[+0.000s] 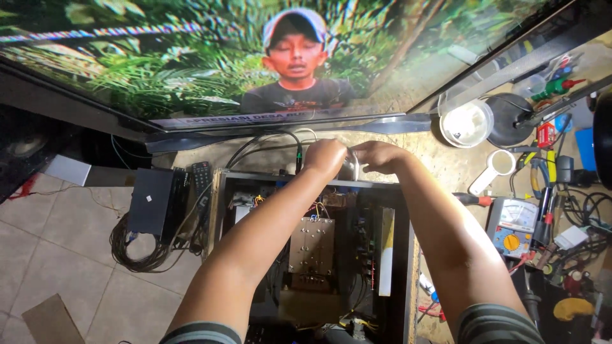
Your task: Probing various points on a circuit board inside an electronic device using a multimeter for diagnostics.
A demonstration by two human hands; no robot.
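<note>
Both hands are brought together at the far edge of an open chassis (312,255), an uncovered electronics box lying on the table (440,167) with its boards, wiring and a finned metal block (312,245) exposed. The left hand (325,158) is curled into a loose fist at the far wall of the chassis, just right of a black cable (298,153) plugged in there. The right hand (377,155) is curled likewise, fingertips turned toward the left hand. A small shiny part (351,167) is seen between the two hands, touched by both; which hand grips it cannot be told, and its kind is too blurred to name. The step in hand is judged to be fine work at the rear panel, with a small piece being pinched or turned against the far wall. The next move is judged to call for a steady two-handed pinch, with the plugged cable kept clear of the knuckles. A lit screen (191,64) is propped on the far side. A black box (152,200) and a remote (201,178) lie to the left above a cable coil (137,251). To the right, a meter (513,224), a white tub (467,124), a tape roll (498,163) and assorted hand tools are scattered, well apart from the hands.
</note>
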